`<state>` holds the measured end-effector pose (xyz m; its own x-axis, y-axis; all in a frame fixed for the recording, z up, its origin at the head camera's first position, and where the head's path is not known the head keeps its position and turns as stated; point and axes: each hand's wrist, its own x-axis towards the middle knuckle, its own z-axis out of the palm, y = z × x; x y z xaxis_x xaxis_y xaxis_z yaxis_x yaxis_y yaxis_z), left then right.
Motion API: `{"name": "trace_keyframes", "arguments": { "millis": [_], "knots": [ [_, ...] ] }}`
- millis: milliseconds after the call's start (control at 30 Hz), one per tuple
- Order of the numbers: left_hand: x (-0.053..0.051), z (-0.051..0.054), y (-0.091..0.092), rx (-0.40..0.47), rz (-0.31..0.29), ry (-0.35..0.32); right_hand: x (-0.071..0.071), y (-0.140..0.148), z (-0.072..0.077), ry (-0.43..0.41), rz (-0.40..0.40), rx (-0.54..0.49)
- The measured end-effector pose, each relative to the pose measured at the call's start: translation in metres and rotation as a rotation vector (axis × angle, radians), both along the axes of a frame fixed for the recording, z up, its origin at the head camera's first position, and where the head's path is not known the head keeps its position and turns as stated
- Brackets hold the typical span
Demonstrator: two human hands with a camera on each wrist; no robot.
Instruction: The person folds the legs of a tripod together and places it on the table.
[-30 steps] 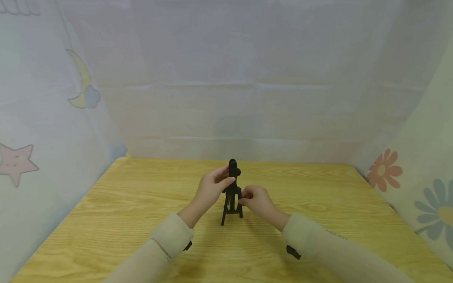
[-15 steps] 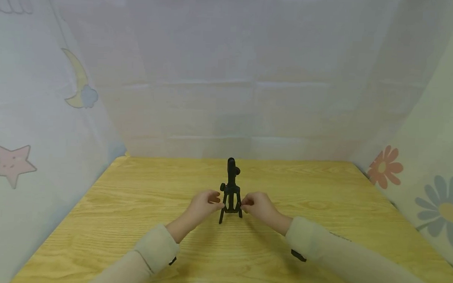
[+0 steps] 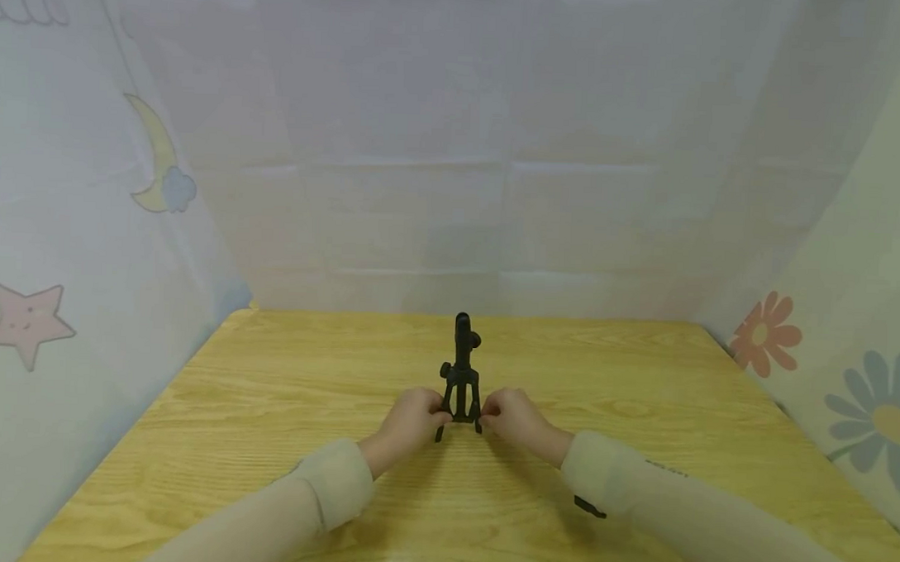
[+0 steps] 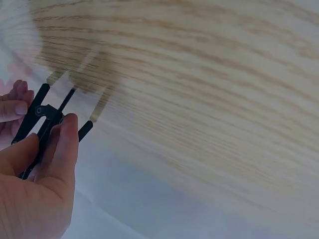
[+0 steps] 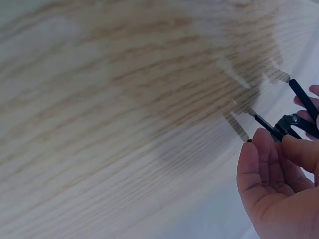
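A small black tripod stands upright near the middle of the table, its legs spread and its knobs sticking out at the sides of the column. My left hand pinches the leg on the left between thumb and fingers. On the other side, my right hand holds the right leg with thumb and fingertips. From the left wrist, the tripod's leg brace shows between the two hands. In the right wrist view the fingers partly cover the legs, and the tripod's upper part is out of frame.
The wooden table has a glossy top that reflects the tripod's feet. A pale cloth backdrop with printed moon, star and flowers rises behind the table and along both sides.
My left hand has come down from the tripod's upper column to its left leg and now pinches it. The right hand has slid slightly lower on the right leg.
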<state>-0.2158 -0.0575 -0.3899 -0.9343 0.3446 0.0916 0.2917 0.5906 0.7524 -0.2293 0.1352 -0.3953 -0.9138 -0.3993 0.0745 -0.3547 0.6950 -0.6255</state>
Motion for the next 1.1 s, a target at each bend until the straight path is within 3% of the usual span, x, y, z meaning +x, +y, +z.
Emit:
{"name": "trace_keyframes", "arguments": {
  "millis": [200,633,1100],
  "knots": [
    [-0.0008,0.0003,0.0019,0.012,0.019,-0.026,0.0001,-0.0014,-0.0009,0.023,0.042,0.003],
    [-0.0051,0.0017,0.0049,-0.056,0.006,-0.060,0.0000,-0.0037,-0.0010,0.081,0.139,0.075],
    [-0.0096,0.0027,0.0051,-0.117,0.005,-0.043,-0.0005,-0.0082,-0.0044,0.087,0.146,0.059]
  ]
}}
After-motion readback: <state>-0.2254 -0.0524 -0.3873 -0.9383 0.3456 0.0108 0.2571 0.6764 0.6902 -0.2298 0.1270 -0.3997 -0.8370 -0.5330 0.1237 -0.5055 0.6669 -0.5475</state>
